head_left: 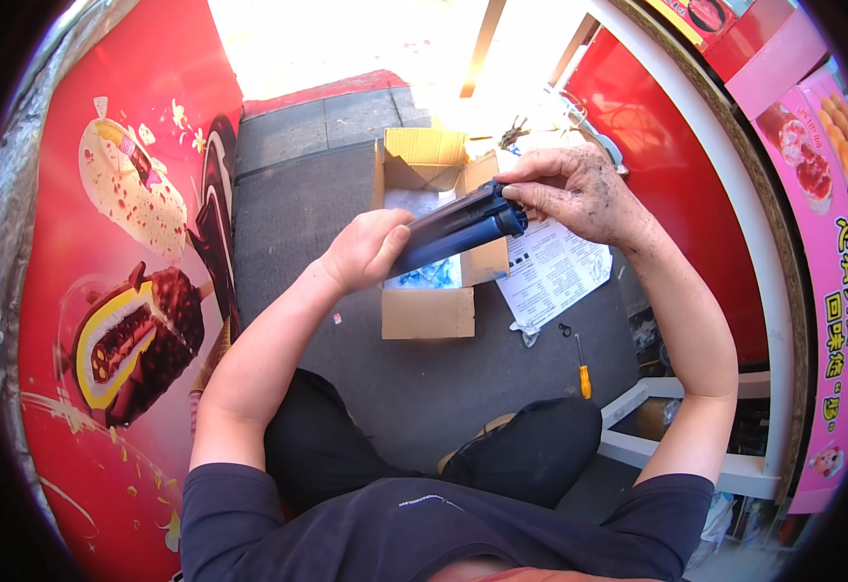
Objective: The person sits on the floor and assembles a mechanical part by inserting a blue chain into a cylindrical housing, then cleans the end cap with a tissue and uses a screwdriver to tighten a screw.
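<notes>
A long dark toner cartridge (448, 231) with a glossy blue drum along its near side is held aslant above an open cardboard box (429, 313). My left hand (366, 249) is wrapped round its lower left end. At the upper right end, the thumb and forefinger of my right hand (579, 194) pinch the end cap; any small part between them is hidden. Black smudges cover the back of that hand. Beneath the cartridge, white and blue wrapping (431, 275) shows inside the box.
A printed sheet (564, 276) lies right of the box. Nearer me on the dark floor is a yellow-handled screwdriver (584, 380), with small black rings (565, 330) beside it. A red panel with ice-cream pictures (133, 291) rises at left; a white frame (734, 475) stands at right.
</notes>
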Tool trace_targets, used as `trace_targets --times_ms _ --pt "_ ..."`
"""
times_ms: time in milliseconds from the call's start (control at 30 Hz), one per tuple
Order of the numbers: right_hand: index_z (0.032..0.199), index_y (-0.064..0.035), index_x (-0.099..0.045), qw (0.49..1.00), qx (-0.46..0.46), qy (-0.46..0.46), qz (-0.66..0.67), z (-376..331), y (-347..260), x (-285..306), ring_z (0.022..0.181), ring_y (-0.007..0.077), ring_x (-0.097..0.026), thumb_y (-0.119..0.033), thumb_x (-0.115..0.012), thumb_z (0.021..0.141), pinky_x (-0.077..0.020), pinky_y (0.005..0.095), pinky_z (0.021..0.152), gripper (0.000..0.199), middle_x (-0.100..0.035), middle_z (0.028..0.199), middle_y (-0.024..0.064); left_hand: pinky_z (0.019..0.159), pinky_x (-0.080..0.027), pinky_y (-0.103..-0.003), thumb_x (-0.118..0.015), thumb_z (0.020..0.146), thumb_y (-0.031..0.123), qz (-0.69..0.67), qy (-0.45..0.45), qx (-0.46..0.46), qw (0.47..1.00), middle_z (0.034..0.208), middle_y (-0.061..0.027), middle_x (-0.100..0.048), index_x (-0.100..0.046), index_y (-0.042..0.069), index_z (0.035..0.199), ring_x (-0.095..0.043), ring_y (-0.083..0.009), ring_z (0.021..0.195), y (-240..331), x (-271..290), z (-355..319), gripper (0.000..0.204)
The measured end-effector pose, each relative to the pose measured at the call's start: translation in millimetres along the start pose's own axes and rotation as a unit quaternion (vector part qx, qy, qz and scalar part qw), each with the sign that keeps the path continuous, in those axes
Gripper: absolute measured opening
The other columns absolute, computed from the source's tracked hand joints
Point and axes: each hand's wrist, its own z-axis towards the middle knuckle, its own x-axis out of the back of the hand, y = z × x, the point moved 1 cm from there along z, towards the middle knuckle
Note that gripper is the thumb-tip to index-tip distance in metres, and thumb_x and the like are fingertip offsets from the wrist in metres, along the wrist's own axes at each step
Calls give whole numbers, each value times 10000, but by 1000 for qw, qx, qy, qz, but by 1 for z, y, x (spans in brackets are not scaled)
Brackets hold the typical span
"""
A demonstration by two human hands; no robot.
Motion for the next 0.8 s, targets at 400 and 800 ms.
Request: trace_targets --times_ms 400,800 --pt "1021 -114 -800 982 -46 -64 169 -6 15 10 815 124 -677 -306 -801 874 -567 260 713 242 -730 858 52 771 -502 -451 -331 1045 476 -22 -36 10 999 867 -246 -624 -626 -34 1031 -621 -431 835 20 -11 -1 590" --pt "1185 -163 -742 987 -8 -25 161 -49 41 3 826 141 -673 -535 -783 828 -548 246 615 517 -715 1000 87 811 -516 -327 -214 1030 608 -211 -87 68 971 969 -140 -692 -589 -63 1228 -674 -244 878 56 -77 -14 794"
